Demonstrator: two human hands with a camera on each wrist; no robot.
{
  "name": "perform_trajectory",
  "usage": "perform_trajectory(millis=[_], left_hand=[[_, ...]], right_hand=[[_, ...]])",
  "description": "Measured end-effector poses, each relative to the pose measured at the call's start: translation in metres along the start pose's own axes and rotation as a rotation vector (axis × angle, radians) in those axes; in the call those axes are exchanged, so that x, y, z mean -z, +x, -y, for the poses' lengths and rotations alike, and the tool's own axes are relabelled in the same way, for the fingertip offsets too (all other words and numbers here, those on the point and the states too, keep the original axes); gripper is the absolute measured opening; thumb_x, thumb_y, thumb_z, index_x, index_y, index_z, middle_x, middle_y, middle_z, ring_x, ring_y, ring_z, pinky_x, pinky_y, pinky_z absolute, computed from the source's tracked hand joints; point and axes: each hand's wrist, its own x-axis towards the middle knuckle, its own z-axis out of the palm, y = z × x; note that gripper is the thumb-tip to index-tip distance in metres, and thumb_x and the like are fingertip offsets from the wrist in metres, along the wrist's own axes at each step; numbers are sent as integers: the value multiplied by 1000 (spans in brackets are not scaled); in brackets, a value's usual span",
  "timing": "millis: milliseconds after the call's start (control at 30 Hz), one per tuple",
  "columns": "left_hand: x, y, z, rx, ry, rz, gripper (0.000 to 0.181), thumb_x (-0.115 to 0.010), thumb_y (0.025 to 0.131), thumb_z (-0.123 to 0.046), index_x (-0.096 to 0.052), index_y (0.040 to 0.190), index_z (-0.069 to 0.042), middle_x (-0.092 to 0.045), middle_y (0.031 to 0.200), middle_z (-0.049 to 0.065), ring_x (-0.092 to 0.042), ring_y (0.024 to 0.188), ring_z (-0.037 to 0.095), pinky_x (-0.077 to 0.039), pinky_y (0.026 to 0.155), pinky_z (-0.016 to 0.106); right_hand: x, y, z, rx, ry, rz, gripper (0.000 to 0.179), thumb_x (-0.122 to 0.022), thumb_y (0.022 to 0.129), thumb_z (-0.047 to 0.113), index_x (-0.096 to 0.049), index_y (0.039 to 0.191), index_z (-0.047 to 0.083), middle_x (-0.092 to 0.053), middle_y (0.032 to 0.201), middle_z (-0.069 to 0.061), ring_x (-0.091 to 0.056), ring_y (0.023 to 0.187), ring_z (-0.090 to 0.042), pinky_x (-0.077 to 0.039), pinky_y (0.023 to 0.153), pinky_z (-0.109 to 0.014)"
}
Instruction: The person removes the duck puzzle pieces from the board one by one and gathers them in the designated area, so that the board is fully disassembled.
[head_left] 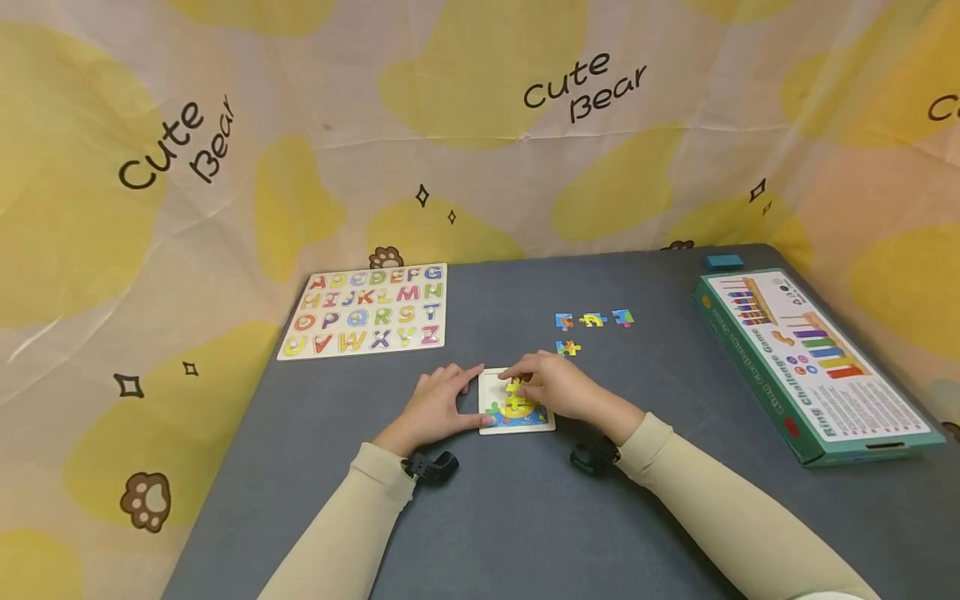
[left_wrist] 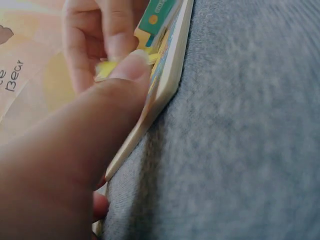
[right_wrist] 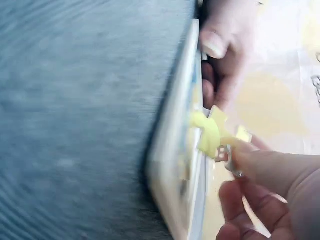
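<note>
- Left grip: thumb and forefinger spread apart, touching the left side of a framed jigsaw puzzle, which lies partly filled on the grey counter.
- Right grip: pinching a yellow puzzle piece over the puzzle — whether they touch, I cannot tell.
- Alphabet board: beyond the left grip.
- Loose puzzle pieces: four, beyond the right grip.
- Ring Challenge Game box: far right — blue block just behind.
</note>
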Motion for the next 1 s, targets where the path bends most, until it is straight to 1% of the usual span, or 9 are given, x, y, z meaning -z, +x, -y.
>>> perform_trajectory(millis=[100,200,267,333,433,567,700,833,1000], left_hand=[[0,0,0,4,3,3,93,-80,86,-61,-47,159,-15,-45,96,-3,-40,85,16,-29,79,38],[-1,1,0,2,8,-2,92,-80,86,-61,-47,159,-16,-45,97,-4,-40,86,15,-29,79,38],[-1,1,1,-3,10,-6,91,-79,87,-61,-47,159,-16,-45,97,-4,-40,86,15,-29,79,38],[-1,1,1,-8,10,-12,91,-80,86,-61,-48,159,-16,-45,96,-4,-40,86,15,-29,79,38],[-1,2,1,-7,13,-14,92,-80,86,-61,-48,159,-16,-45,96,-4,-40,86,15,-29,80,38],[0,1,2,-1,12,-14,92,-81,85,-60,-49,158,-15,-45,96,-4,-40,86,15,-29,80,39],[0,1,3,-6,7,-21,92,-83,84,-59,-50,158,-15,-45,95,-5,-40,86,15,-29,80,39],[-2,2,4,-15,0,-18,94,-84,82,-60,-49,158,-15,-45,95,-5,-39,84,15,-28,80,39],[-5,2,5,-20,2,-22,95,-84,83,-60,-49,158,-14,-44,94,-4,-39,83,16,-27,79,39]], right_hand=[[14,1,-4,-40,147,-58,36,-74,97,1,-71,132,4,-69,99,0,-62,88,-16,-51,77,-31],[39,2,-12,-120,310,-146,35,-71,98,-3,-62,131,-4,-67,102,-11,-68,90,-23,-57,80,-36],[58,-1,-20,-183,323,-209,29,-72,98,-2,-61,125,-5,-67,106,-15,-69,94,-27,-57,82,-40],[76,-5,-30,-255,278,-249,23,-72,98,2,-64,119,-3,-67,108,-17,-69,96,-30,-57,82,-44],[93,-12,-48,-350,104,-258,17,-74,99,10,-73,114,2,-71,107,-15,-67,99,-31,-54,83,-45],[96,-18,-68,-422,-27,-228,18,-74,99,12,-77,114,2,-72,110,-16,-65,101,-34,-54,83,-47],[87,-21,-76,-424,-137,-206,19,-76,97,9,-78,114,0,-70,112,-18,-66,99,-35,-56,81,-46],[83,-25,-77,-407,-286,-162,24,-81,93,10,-79,115,1,-69,112,-18,-69,97,-33,-56,82,-49],[81,-29,-77,-380,-330,-93,29,-83,90,10,-79,118,1,-74,106,-15,-69,95,-32,-56,81,-49]])
